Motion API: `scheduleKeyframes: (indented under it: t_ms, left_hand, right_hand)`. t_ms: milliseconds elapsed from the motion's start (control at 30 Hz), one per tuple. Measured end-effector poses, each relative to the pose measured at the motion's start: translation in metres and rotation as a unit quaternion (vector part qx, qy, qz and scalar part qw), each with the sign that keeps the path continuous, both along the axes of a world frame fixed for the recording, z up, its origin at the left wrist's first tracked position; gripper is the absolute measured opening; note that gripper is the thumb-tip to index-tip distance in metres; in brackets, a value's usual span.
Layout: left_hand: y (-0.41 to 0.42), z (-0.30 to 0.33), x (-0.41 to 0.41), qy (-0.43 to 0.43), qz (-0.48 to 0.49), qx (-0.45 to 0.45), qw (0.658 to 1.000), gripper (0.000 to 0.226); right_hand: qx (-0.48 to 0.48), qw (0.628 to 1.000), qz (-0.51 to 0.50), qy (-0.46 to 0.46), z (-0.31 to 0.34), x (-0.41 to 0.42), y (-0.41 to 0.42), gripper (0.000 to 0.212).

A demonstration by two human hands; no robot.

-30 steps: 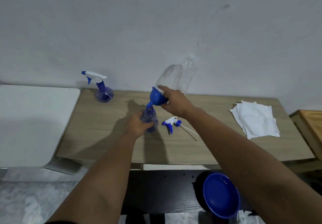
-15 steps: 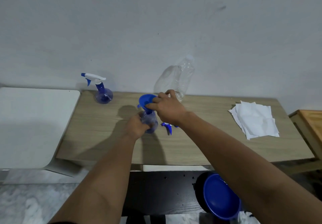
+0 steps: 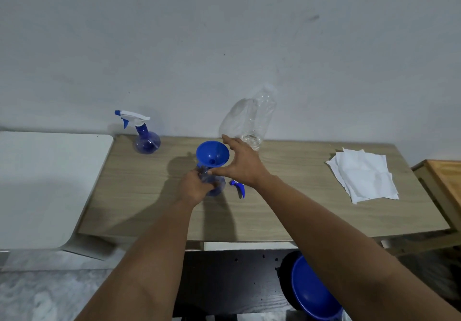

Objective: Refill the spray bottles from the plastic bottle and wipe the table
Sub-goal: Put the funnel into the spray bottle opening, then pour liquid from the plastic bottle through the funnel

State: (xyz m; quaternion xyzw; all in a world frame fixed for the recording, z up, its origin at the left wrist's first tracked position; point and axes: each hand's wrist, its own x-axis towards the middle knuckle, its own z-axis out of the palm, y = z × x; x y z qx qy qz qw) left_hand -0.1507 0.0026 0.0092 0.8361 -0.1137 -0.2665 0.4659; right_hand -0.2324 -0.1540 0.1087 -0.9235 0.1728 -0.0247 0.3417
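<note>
The left hand [image 3: 197, 186] has its grip closed round the uncapped spray bottle [image 3: 214, 186], which stands upright near the middle of the bench [image 3: 299, 211]. A blue funnel [image 3: 212, 153] sits in its neck, mouth up. The right hand [image 3: 243, 164] spreads open beside the funnel's rim, thumb low by the neck, holding nothing. What matters next, I'd judge, is the plastic bottle [image 3: 252, 117]: it stands upright just behind the right hand's fingertips, against the wall, so the right hand is the nearer one to reach back and tip it.
</note>
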Motion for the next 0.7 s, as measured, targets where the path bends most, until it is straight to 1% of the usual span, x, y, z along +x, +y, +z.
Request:
scheduleKeyframes:
  t_ms: [67, 133, 200, 267, 367, 400, 433, 467, 533, 600, 633, 667, 700]
  left_hand:
    - [0.0, 0.012, -0.004, -0.011, -0.004, 0.0, 1.0, 0.026]
    - [-0.001, 0.02, -0.008, -0.022, -0.015, 0.013, 1.0, 0.025]
    - [0.0, 0.023, -0.009, -0.028, -0.02, 0.019, 0.999, 0.025]
    - [0.001, 0.019, -0.007, -0.023, -0.022, 0.02, 0.999, 0.026]
    - [0.0, 0.006, 0.001, 0.003, -0.025, 0.001, 1.0, 0.034]
    - [-0.003, 0.008, 0.001, 0.008, -0.022, -0.001, 1.0, 0.036]
    - [-0.004, 0.013, 0.0, 0.009, -0.023, -0.001, 1.0, 0.038]
    - [-0.006, 0.02, -0.002, 0.001, -0.025, 0.009, 1.0, 0.038]
    - [-0.01, 0.029, -0.005, -0.019, -0.017, 0.028, 0.999, 0.039]
    - [-0.013, 0.029, -0.003, -0.024, -0.012, 0.035, 0.999, 0.041]
    - [-0.014, 0.028, -0.002, -0.024, -0.013, 0.036, 0.999, 0.041]
    - [-0.016, 0.026, 0.0, -0.024, -0.014, 0.035, 0.999, 0.04]
    - [-0.016, 0.024, 0.003, -0.023, -0.016, 0.029, 0.999, 0.037]
  right_hand:
    - [0.044, 0.999, -0.019, -0.018, -0.006, 0.0, 0.001, 0.11]
    - [0.061, 0.997, -0.026, -0.036, -0.011, 0.0, 0.002, 0.103]
    - [0.076, 0.995, -0.029, -0.051, -0.014, -0.001, 0.003, 0.1]
    - [0.09, 0.994, -0.021, -0.06, -0.014, -0.001, 0.003, 0.106]
    - [0.129, 0.991, 0.009, -0.04, -0.005, -0.003, -0.004, 0.129]
    - [0.146, 0.988, 0.008, -0.047, 0.001, -0.003, -0.009, 0.129]
    - [0.159, 0.985, -0.004, -0.064, 0.007, -0.002, -0.015, 0.122]
    - [0.157, 0.983, -0.025, -0.091, 0.014, -0.001, -0.022, 0.11]
    - [0.112, 0.976, -0.091, -0.16, 0.027, 0.005, -0.04, 0.079]
    - [0.064, 0.958, -0.174, -0.219, 0.038, 0.015, -0.06, 0.057]
    - [0.047, 0.947, -0.214, -0.237, 0.043, 0.021, -0.07, 0.053]
    - [0.037, 0.938, -0.248, -0.239, 0.048, 0.027, -0.08, 0.055]
    - [0.035, 0.935, -0.275, -0.223, 0.052, 0.034, -0.089, 0.062]
